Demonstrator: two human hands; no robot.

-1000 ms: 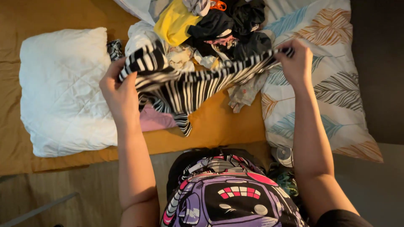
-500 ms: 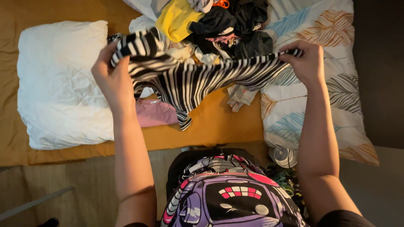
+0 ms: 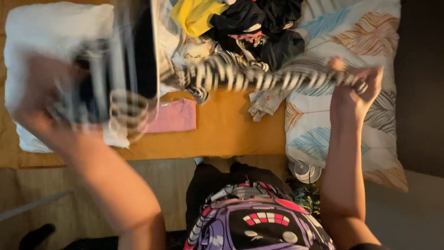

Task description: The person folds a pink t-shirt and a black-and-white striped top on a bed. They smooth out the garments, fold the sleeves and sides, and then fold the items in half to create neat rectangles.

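I hold a black-and-white striped garment (image 3: 240,74) stretched across the bed between both hands. My right hand (image 3: 354,95) grips its right end over the leaf-patterned pillow (image 3: 342,134). My left hand (image 3: 51,97) is raised close to the camera and blurred by motion, gripping the garment's left end. A folded pink cloth (image 3: 173,115) lies on the orange sheet (image 3: 226,134) below the stretched fabric. Behind it sits a pile of clothes (image 3: 245,23), with a yellow piece and several dark ones.
A white pillow (image 3: 51,28) lies at the left of the bed. A small round metal object (image 3: 304,171) sits on the floor by the bed edge. Wooden floor (image 3: 41,190) runs along the front, near my patterned shirt.
My left hand has swung up and toward the camera with its end of the striped garment, twisting the fabric into a narrow band. The pink cloth is now uncovered.
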